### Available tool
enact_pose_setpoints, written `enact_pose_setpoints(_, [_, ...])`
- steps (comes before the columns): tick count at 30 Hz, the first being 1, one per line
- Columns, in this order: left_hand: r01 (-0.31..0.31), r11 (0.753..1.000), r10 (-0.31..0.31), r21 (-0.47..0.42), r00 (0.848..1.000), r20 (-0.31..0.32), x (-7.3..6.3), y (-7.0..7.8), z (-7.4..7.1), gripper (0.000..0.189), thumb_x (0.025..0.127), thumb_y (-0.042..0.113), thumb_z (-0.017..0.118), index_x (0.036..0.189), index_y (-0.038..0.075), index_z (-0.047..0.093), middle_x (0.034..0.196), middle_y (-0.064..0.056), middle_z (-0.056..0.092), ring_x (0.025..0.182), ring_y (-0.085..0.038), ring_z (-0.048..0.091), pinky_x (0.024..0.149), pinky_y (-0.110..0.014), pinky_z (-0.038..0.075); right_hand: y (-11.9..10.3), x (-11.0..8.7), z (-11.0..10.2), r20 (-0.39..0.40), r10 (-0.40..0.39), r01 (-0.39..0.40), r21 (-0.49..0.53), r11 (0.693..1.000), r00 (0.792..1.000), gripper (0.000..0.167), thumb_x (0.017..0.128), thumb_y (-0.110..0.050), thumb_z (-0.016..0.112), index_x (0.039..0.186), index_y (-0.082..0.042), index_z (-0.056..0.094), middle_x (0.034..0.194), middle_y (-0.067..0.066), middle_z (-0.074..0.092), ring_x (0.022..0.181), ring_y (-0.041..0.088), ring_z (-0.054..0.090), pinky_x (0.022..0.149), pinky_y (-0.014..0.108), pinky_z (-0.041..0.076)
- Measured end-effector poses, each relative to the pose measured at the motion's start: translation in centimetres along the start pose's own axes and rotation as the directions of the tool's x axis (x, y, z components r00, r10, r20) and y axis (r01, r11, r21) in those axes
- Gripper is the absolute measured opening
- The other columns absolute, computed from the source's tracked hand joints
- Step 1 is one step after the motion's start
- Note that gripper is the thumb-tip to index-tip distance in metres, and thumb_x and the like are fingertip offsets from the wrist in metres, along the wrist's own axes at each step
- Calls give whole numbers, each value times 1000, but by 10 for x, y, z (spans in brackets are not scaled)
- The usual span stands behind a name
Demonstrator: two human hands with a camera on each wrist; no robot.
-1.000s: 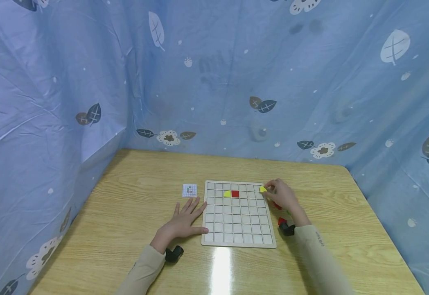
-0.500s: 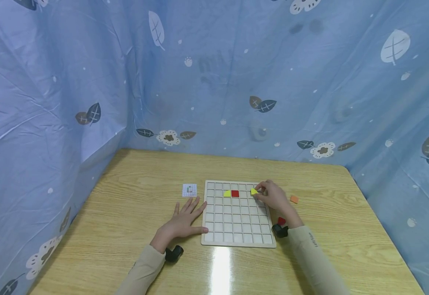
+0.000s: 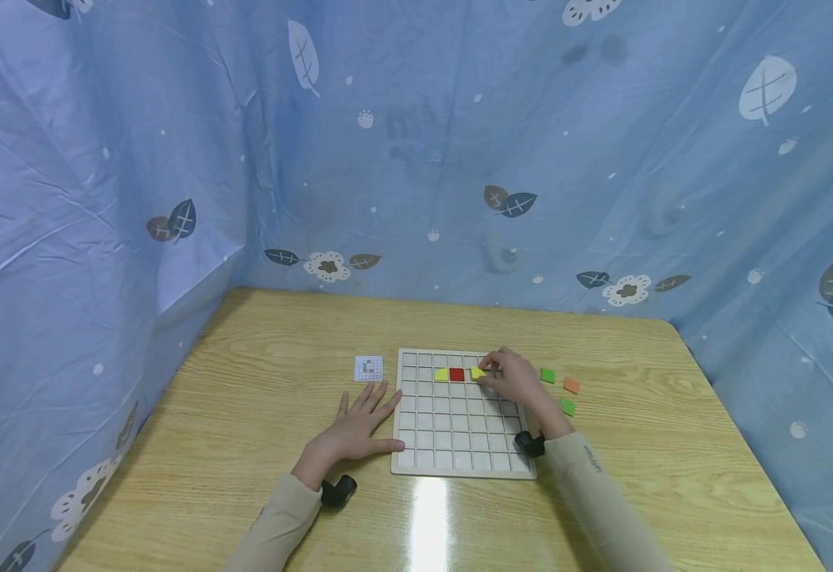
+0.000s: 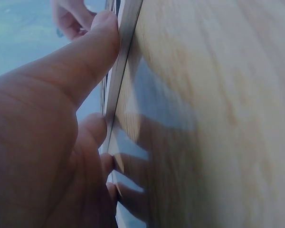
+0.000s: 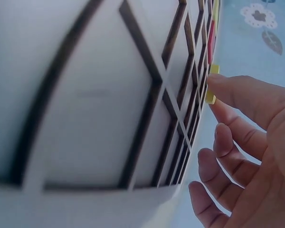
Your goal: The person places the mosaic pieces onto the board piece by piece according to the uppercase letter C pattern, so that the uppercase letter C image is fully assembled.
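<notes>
A thin, flat, bright yellow tile, its outline partly covered by fingers, is over the far part of a pale, square-celled grid board, just right of a flat red square tile; whether it touches the board I cannot tell. The right hand pinches it between thumb and index finger, the other fingers loosely bent below. The left hand lies with fingers spread on the light wood-grain table, its thumb tip on the board's left rim. Counted in cells, there are two tiles: the red square and, touching or nearly so on its left, one yellow tile with a curved edge. Right of the board lie two green square tiles and one orange tile. One small white card with a printed grid lies near the board's far left corner.
</notes>
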State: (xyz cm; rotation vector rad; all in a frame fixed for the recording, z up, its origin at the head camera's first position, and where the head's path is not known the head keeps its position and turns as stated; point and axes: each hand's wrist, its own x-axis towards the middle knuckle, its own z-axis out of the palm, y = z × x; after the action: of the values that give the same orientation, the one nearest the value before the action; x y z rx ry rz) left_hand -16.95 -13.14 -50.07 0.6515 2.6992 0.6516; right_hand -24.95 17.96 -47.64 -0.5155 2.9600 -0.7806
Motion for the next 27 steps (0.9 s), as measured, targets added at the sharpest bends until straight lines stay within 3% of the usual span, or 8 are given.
enact_pose_setpoints(15, [9, 1000, -9, -11, 1000, 6, -2, 3, -3, 84, 83, 61, 54, 149, 25, 17, 157, -7, 5, 143, -31, -2, 108, -61, -6, -1, 4, 6, -3, -51, 51, 10, 999, 999, 19, 81, -22, 72, 95, -11, 67, 84, 4, 53, 71, 15, 47, 59, 30, 39])
enact_pose_setpoints(27, [-7, 1000, 7, -17, 1000, -4, -2, 1, -3, 84, 83, 60, 55, 149, 24, 18, 156, -8, 6, 143, -32, -2, 108, -62, -6, -3, 1, 5, 10, -15, 15, 24, 1000, 1000, 17, 81, -23, 72, 96, -15, 67, 84, 4, 54, 67, 15, 46, 58, 29, 37])
